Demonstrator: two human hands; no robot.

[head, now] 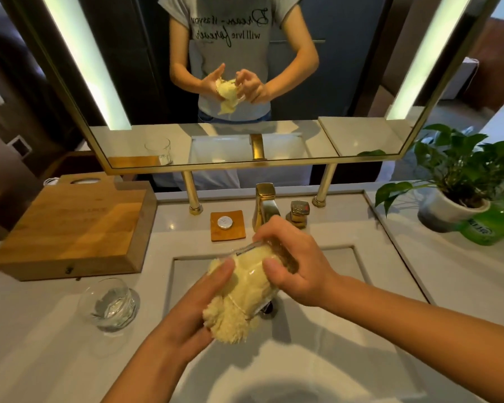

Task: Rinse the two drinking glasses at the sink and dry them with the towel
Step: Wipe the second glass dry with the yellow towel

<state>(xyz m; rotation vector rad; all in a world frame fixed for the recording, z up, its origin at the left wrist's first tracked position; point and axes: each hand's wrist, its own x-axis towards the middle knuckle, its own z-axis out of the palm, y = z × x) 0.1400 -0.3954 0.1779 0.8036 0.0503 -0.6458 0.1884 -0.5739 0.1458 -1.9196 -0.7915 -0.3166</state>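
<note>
Yellow fluffy towel is stuffed inside a glass above the sink. The right hand grips the glass and the left hand holds the towel. Another glass stands on the counter, left of the sink.

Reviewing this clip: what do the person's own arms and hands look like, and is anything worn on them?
Both forearms are bare up to the frame edge: no sleeves, gloves, watch or bracelet on the left hand or right hand. No rings show on the visible fingers. The mirror reflects a short-sleeved grey T-shirt with dark lettering.
</note>
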